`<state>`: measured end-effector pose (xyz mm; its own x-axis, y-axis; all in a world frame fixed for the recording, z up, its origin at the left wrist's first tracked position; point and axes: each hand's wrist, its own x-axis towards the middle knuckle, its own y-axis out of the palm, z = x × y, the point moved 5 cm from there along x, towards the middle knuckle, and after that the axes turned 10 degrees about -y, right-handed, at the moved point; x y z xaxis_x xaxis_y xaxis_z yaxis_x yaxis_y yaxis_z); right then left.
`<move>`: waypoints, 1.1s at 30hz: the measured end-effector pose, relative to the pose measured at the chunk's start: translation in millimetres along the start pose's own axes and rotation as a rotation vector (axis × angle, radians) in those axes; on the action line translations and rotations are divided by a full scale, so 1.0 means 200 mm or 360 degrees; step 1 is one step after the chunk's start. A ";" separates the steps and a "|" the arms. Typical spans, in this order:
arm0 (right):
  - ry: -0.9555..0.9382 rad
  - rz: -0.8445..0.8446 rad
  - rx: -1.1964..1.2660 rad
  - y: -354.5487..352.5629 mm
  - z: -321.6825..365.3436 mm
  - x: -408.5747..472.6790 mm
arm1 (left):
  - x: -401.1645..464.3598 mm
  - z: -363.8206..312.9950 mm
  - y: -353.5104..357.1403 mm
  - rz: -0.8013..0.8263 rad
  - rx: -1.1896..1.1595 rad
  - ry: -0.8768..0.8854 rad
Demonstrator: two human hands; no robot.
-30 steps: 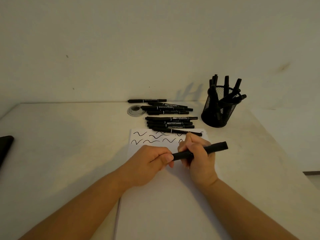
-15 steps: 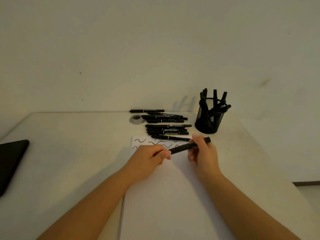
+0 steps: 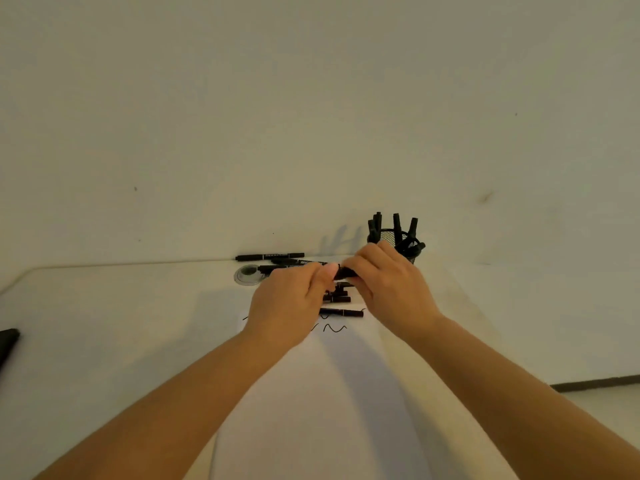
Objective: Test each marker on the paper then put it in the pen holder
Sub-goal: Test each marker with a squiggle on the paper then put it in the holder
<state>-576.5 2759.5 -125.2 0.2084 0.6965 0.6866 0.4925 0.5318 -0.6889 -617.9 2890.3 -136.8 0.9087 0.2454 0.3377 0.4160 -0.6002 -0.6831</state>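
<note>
The marker (image 3: 343, 271) is a thin black stick. Only a short bit of it shows, between the two hands, up above the table (image 3: 104, 323). The left hand (image 3: 291, 303) has its fingers curled round one end. The right hand (image 3: 384, 282) has its fingers curled round the other end. Both hands touch the marker and are very near each other.

Under the hands lies the white paper (image 3: 329, 393), flat and smooth, with black wavy lines (image 3: 334, 328) on it. More black markers (image 3: 341, 312) lie in a loose pile at the far end of the paper. One long marker (image 3: 270, 257) lies next to the wall.

The pen holder (image 3: 398, 244) is a round black cup made of wire mesh. It stands just behind the right hand, with markers sticking up out of it. A small round clear lid (image 3: 247, 274) sits left of the pile.
</note>
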 end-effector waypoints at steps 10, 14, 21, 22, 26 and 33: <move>0.1296 -0.0359 0.0708 -0.04 -0.53 -0.07 | 0.21 0.28 0.21 0.0344 0.0497 -0.0043; 0.1316 -0.0239 0.0708 0.03 -0.57 -0.10 | 0.25 0.36 0.27 0.0514 0.0624 0.0014; 0.1280 0.0039 0.0538 0.11 -0.60 -0.05 | 0.26 0.40 0.30 0.0575 0.0784 0.0078; 0.1282 0.0074 0.0508 0.12 -0.61 -0.04 | 0.26 0.40 0.30 0.0577 0.0776 0.0088; 0.1260 0.0223 0.0310 0.16 -0.62 -0.03 | 0.25 0.41 0.31 0.0600 0.0799 0.0130; 0.1252 0.0603 0.0127 0.26 -0.59 -0.07 | 0.24 0.41 0.32 0.0571 0.0753 0.0118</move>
<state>-454.1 2720.1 -143.7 0.8828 0.3142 0.3491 0.2178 0.3847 -0.8970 -545.6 2925.6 -216.7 0.9975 0.0260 0.0652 0.0694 -0.2272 -0.9714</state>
